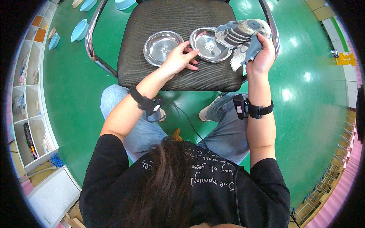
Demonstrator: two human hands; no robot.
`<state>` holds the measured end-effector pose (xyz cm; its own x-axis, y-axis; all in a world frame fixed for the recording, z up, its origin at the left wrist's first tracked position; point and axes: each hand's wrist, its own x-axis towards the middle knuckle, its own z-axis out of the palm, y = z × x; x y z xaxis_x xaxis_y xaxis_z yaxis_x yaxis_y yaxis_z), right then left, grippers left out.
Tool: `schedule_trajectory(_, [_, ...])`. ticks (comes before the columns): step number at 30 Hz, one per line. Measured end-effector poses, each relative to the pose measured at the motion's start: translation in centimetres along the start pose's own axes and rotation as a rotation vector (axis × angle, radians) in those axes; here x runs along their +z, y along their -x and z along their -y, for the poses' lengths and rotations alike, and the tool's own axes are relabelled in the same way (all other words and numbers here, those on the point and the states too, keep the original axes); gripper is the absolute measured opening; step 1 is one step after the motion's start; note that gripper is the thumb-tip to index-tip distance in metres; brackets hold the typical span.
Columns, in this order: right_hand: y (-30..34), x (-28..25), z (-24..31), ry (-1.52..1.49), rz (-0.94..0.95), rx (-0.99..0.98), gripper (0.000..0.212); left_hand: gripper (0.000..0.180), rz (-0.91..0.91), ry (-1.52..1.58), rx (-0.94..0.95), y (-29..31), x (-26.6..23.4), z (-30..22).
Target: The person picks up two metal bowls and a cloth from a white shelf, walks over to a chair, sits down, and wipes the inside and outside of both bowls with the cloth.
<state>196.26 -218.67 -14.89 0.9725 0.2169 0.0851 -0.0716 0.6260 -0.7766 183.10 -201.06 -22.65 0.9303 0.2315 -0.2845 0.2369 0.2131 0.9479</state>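
Note:
Two round, shiny metal bowls rest side by side on a dark mesh chair seat [133, 57]. My left hand [178, 60] reaches between the left bowl [154, 47] and the right bowl [208, 45]. Its fingers are apart, and a fingertip touches or overlaps the right bowl's near-left rim. My right hand [263, 57] grips a bunched cloth [245, 32], grey-blue and white with dark stripes and a frayed pale edge. The cloth hangs over the right side of the right bowl; whether it touches the rim, I cannot tell. My palm hides part of the cloth.
Curved chrome armrests [91, 41] flank the seat. Several light-blue basins, including a blue basin [79, 30], lie on the green floor [300, 87]. A white shelf unit [35, 81] runs along the left. A black cable [190, 123] hangs between my knees.

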Motion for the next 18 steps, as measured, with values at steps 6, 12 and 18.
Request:
schedule_trajectory(6, [-0.1, -0.3, -0.1, -0.002, -0.004, -0.001, 0.021, 0.052, -0.067, -0.202, 0.078, 0.5, -0.5, -0.7])
schedule_trajectory(12, [0.1, 0.0, 0.0, 0.020, -0.003, -0.014, 0.021, 0.050, -0.192, -0.972, 0.545, 1.4, -1.0, -0.6])
schedule_trajectory(18, [-0.1, -0.3, -0.5, 0.020, 0.017, 0.013, 0.020, 0.056, -0.207, -1.323, 0.603, 2.4, 0.7, 0.1])
